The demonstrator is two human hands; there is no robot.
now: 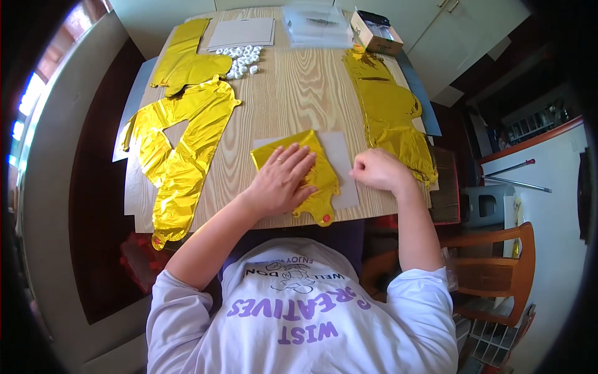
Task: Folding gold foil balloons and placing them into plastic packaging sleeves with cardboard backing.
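A folded gold foil balloon (320, 177) lies on a pale grey-white card (346, 187) near the table's front edge, with a small red spot on its lower tab. My left hand (283, 179) is spread flat on the folded foil, fingers stretched out and pointing away from me. Just past the card's right side, my right hand (381, 169) is closed into a fist over the table; whether anything is inside it is hidden. A flat gold foil balloon (392, 106) lies beyond and to the right of that hand.
On the left lie a large gold foil balloon (187, 143) and another one (184, 59) behind it. Small white rings (244, 61), white cards (242, 32), clear plastic bags (317, 26) and a cardboard box (376, 32) stand along the far side. A wooden chair (492, 268) is at right.
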